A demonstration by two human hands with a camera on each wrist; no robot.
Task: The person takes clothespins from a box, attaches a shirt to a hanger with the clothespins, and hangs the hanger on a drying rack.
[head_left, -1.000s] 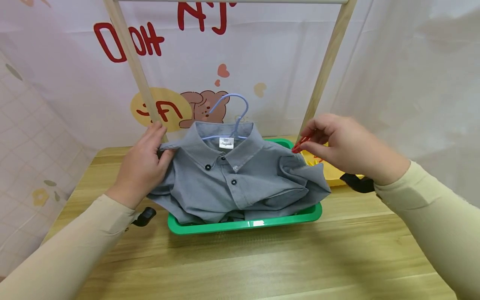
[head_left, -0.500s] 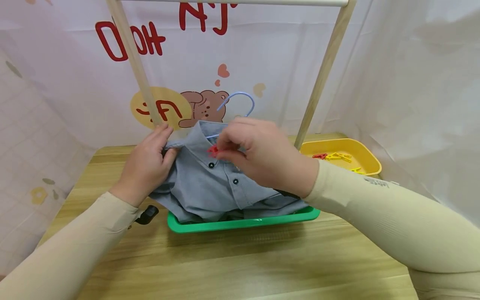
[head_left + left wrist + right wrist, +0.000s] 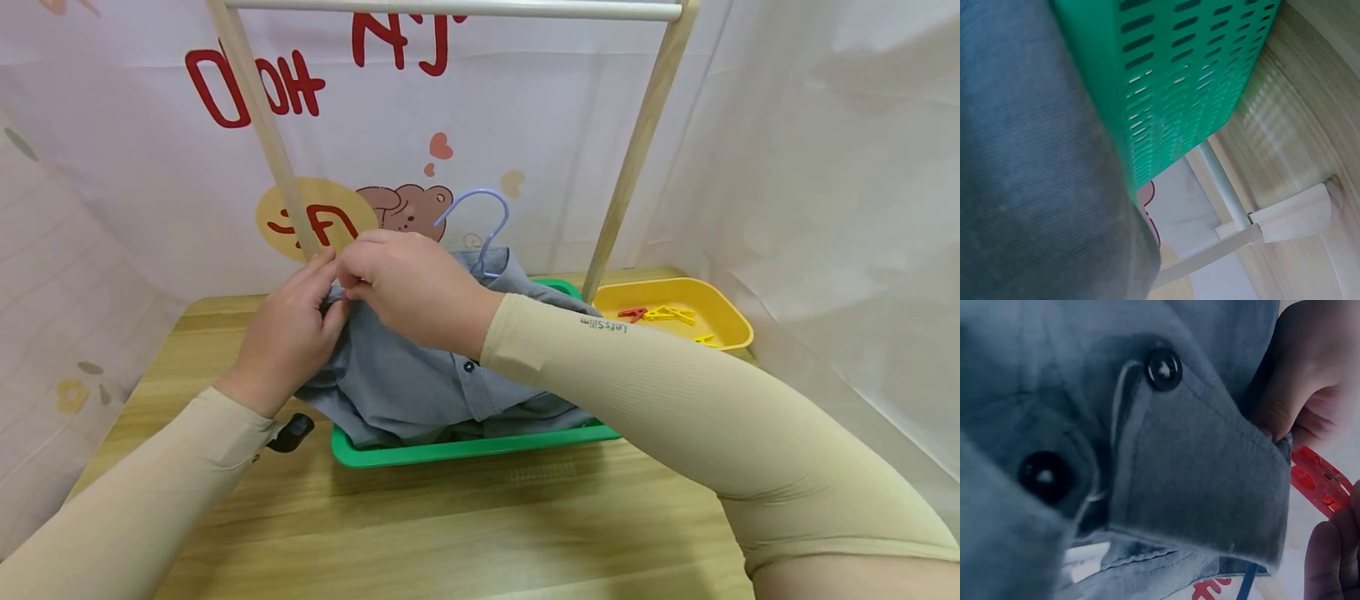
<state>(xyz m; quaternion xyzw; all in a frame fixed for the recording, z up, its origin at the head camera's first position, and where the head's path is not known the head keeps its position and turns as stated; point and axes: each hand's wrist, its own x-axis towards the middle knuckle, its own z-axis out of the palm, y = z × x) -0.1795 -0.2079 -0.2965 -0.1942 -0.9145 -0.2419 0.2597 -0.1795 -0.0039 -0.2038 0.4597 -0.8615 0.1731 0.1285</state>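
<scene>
The red plastic clothespin (image 3: 1320,481) pinched in the right hand (image 3: 414,285) points lengthwise toward the grey button-up shirt's (image 3: 408,379) shoulder, just beside the fold gripped between the left hand's (image 3: 287,333) thumb and fingers.

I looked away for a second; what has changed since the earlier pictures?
The right hand has swept leftward across the collar to the left hand, carrying the red clip it already pinched. Nothing has visibly been taken up or let go.
The left hand still grips the gray shirt at the shoulder; its lower part stays in the green basket.
</scene>
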